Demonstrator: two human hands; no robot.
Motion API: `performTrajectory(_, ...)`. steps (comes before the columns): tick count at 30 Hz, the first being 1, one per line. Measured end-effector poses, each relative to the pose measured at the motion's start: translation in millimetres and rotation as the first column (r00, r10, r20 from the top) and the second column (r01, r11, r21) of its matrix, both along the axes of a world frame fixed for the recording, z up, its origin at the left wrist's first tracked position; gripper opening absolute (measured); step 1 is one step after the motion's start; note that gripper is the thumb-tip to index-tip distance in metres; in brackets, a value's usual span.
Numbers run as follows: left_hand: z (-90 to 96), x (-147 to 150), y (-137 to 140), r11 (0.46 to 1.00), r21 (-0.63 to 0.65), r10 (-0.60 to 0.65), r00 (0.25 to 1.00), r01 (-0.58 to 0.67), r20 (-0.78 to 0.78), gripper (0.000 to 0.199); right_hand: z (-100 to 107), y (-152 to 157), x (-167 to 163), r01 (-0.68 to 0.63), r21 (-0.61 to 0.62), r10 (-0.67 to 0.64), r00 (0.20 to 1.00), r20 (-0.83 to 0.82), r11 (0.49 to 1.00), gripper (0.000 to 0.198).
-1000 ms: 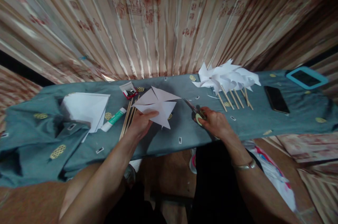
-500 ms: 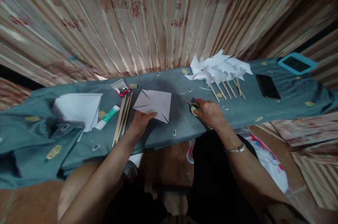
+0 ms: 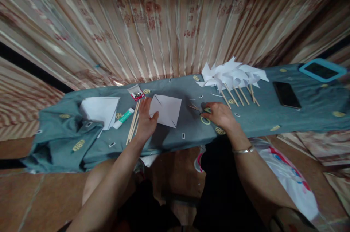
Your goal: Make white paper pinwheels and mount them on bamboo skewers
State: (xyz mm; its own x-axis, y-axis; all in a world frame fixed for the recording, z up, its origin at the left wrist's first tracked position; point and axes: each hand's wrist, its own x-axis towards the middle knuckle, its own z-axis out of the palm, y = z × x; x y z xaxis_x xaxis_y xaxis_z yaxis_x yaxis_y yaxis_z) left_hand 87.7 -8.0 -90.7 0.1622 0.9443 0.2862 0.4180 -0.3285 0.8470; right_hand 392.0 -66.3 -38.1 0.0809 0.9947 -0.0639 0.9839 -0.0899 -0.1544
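Note:
A white paper square (image 3: 168, 111) with slits cut in from its corners lies on the cloth in front of me. My left hand (image 3: 147, 120) is at its left edge, fingers stretched forward and thumb apart, covering part of that side. Right of the paper, small scissors (image 3: 205, 120) with yellow-green handles rest on the cloth, points toward the paper. The fingers of my right hand (image 3: 222, 116) are closed at the handle loops. Several wooden sticks (image 3: 133, 124) lie beside my left hand, partly hidden by it. A small red-and-white box (image 3: 136, 93) stands open just beyond them.
A glue stick (image 3: 123, 118) and folded white sheets (image 3: 98, 110) lie at the left. Several paper pinwheels (image 3: 232, 74) on sticks are at the back right, near a black phone (image 3: 286, 94) and a blue-framed tablet (image 3: 322, 70). A curtain (image 3: 169, 24) hangs behind the table.
My left hand has let go of the paper and opened at its left edge. The scissors now lie flatter, with both loops showing. The view has shifted slightly.

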Motion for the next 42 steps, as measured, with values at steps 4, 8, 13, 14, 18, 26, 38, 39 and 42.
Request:
performTrajectory(4, -3.7, 7.5, -15.8, 0.989, 0.124, -0.034, 0.939, 0.081, -0.343, 0.046, -3.9, 12.7, -24.0, -0.079, 0.18, 0.108, 0.981, -0.158, 0.98, 0.026)
performTrajectory(8, -6.4, 12.7, -19.9, 0.978, 0.09, -0.117, 0.855, 0.187, -0.505, 0.041, -20.5, 22.3, -67.7, -0.218, 0.228, 0.263, 0.946, -0.189, 0.949, 0.036)
performTrajectory(13, -0.3, 10.1, -17.6, 0.965, 0.007, -0.213, 0.793, 0.264, -0.571, 0.039, -41.7, 31.6, -102.9, -0.424, 0.223, 0.447, 0.892, -0.061, 0.878, 0.047)
performTrajectory(14, 0.9, 9.8, -17.7, 0.961, -0.017, -0.236, 0.79, 0.275, -0.566, 0.039, -44.2, 33.3, -105.3, -0.443, 0.194, 0.46, 0.887, -0.047, 0.875, 0.048)
performTrajectory(18, 6.4, 8.0, -15.8, 0.961, -0.037, -0.264, 0.863, 0.275, -0.431, 0.039, -50.1, 36.7, -105.0, -0.417, 0.184, 0.436, 0.897, -0.074, 0.89, 0.045)
performTrajectory(26, 23.0, -66.8, 5.9, 0.994, 0.105, 0.019, 0.963, 0.009, -0.269, 0.038, -54.4, 29.3, -94.1, -0.234, 0.365, 0.331, 0.916, -0.229, 0.901, 0.049)
performTrajectory(38, 24.4, -146.0, -16.0, 0.991, 0.017, 0.107, 0.71, -0.132, -0.696, 0.037, -59.3, 35.8, -93.6, -0.197, 0.43, 0.343, 0.893, -0.293, 0.881, 0.044)
performTrajectory(39, 23.3, -146.2, -15.9, 0.989, 0.013, 0.113, 0.701, -0.146, -0.704, 0.036, -58.9, 36.0, -93.0, -0.192, 0.432, 0.341, 0.892, -0.298, 0.881, 0.044)
performTrajectory(42, 22.8, -146.8, -12.8, 0.985, 0.008, 0.13, 0.703, -0.174, -0.699, 0.032, -56.0, 36.9, -92.5, -0.162, 0.453, 0.332, 0.886, -0.324, 0.876, 0.041)
